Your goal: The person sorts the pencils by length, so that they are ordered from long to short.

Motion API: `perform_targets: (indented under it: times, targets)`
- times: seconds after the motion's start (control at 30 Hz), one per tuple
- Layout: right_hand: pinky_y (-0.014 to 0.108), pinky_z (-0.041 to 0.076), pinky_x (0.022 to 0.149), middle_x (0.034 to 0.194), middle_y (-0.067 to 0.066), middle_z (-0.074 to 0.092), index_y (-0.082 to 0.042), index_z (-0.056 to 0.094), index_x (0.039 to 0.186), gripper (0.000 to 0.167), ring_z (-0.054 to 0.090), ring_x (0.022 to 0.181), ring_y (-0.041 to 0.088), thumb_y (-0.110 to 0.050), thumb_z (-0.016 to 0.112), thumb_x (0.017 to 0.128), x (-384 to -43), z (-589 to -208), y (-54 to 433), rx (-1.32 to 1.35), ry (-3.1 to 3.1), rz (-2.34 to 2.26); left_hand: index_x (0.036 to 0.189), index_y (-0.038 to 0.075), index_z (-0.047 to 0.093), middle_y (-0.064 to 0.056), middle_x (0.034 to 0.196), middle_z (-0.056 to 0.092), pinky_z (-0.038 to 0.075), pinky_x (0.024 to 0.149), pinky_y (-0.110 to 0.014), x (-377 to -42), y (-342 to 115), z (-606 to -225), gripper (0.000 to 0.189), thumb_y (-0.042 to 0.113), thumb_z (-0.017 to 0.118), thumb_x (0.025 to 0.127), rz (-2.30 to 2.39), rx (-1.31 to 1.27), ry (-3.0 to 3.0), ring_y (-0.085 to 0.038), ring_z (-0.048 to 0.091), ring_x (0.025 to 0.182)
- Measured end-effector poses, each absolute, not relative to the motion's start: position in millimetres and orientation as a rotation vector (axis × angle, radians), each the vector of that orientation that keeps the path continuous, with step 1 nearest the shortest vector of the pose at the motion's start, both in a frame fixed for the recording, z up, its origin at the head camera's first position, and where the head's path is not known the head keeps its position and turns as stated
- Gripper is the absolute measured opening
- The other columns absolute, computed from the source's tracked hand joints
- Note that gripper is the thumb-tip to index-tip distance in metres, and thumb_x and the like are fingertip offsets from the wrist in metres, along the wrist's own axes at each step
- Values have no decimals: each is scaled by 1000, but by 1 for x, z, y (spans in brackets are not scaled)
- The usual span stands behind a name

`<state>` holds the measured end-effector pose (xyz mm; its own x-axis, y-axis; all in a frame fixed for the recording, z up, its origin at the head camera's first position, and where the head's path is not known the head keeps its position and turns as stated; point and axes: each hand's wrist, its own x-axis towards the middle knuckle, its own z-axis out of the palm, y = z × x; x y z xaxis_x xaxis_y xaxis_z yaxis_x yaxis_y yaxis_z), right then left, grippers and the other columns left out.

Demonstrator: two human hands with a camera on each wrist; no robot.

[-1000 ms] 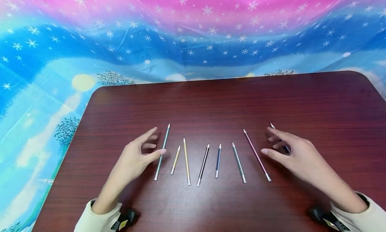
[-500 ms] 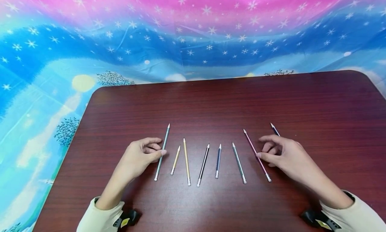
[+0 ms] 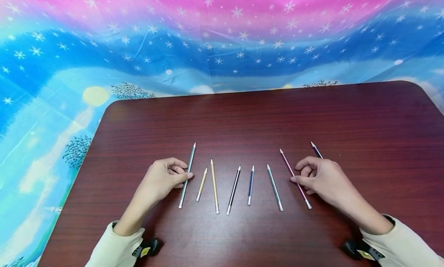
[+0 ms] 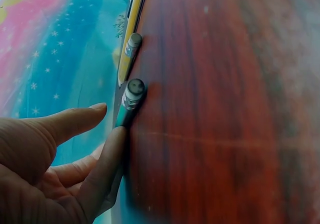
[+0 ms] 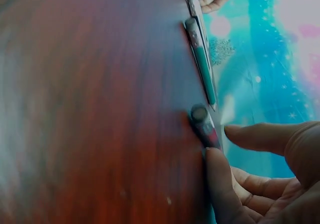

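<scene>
In the head view my left hand (image 3: 163,182) is at a long teal pencil (image 3: 191,159) on the table, thumb reaching over its shaft and fingers on its left side. The left wrist view shows a gap between thumb (image 4: 80,121) and pencil, with one finger against or very near it. My right hand (image 3: 322,178) is at a maroon pencil (image 3: 287,162) in the same way; the right wrist view shows its thumb (image 5: 260,136) apart from the shaft. A dark pencil (image 3: 315,148) lies partly hidden behind the right hand.
Between the hands lie a short yellow pencil (image 3: 202,184), a long yellow pencil (image 3: 214,186), a black pencil (image 3: 234,190), a short blue pencil (image 3: 251,185) and a green pencil (image 3: 275,188). A printed cloth (image 3: 222,47) hangs behind the table's far edge (image 3: 263,91).
My right hand has moved left, from the dark pencil to the maroon one. The left hand's fingers have bent in toward the teal pencil, whose eraser end has shifted slightly right.
</scene>
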<state>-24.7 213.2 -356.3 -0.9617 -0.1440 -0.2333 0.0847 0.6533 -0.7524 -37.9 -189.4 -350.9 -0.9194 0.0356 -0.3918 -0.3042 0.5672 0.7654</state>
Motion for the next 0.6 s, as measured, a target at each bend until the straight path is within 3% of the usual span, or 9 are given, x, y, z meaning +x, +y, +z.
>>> perform_targets:
  times: [0.37, 0.6]
  targets:
    - [24, 50, 51, 66, -4, 59, -6, 65, 89, 23, 58, 50, 10, -16, 86, 85, -27, -360, 208, -60, 2703, -1085, 99, 2, 68, -5, 78, 70, 65, 65, -29, -41, -182, -351, 24, 13, 85, 88, 1167, -243, 2512, -12, 71, 66]
    - [25, 50, 48, 67, -2, 56, -9, 63, 84, 25, 58, 48, 13, -17, 86, 84, -26, -360, 207, -33, 2725, -1055, 92, 6, 66, -3, 73, 66, 62, 59, -27, -42, -176, -350, 25, 20, 87, 87, 1072, -244, 2569, -10, 67, 58]
